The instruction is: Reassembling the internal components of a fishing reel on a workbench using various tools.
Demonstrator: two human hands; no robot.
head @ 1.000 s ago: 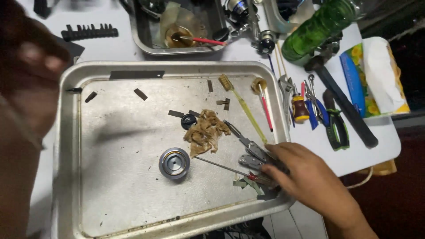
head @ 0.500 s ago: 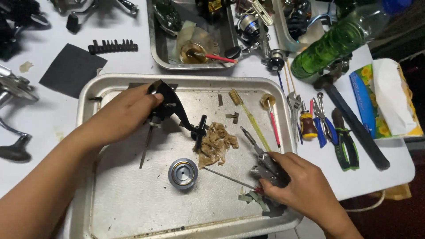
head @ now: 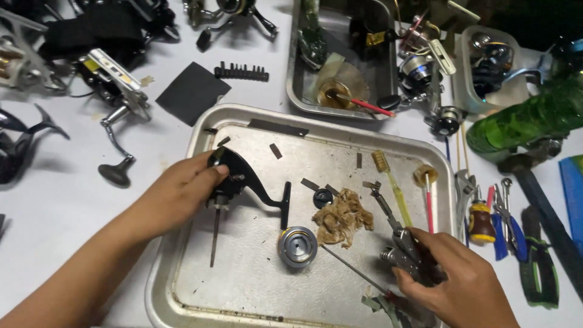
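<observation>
Hands grip black reel body and steel pliers.

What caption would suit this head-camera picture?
Left hand holds a black reel body over a metal tray; right hand grips pliers.

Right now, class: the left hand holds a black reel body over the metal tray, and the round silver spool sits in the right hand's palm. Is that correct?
One detail is wrong. The head view shows the silver spool lying on the metal tray, apart from both hands. The right hand grips grey pliers instead. The left hand does hold the black reel body over the tray.
</observation>
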